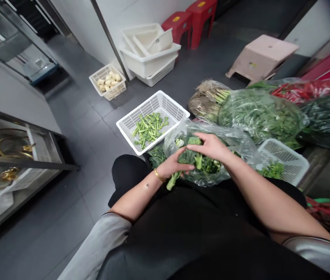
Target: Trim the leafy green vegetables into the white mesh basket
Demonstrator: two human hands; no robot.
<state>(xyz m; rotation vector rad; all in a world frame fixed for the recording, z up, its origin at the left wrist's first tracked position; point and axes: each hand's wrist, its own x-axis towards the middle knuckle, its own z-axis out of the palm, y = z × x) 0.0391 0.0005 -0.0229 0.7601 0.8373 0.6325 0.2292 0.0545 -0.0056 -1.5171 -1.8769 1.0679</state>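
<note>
Green broccoli (199, 160) in a clear plastic bag (237, 142) rests on the lap, seemingly kept close for reach; the left hand (175, 164) and right hand (210, 146) both clasp it; a white slotted plastic basket (172, 101) sits just beside.

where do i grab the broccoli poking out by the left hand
Grip the broccoli stem from the lower left: it sticks out clear past the left hand, while the head end sits among other pieces in the plastic bag under the right hand.
</note>
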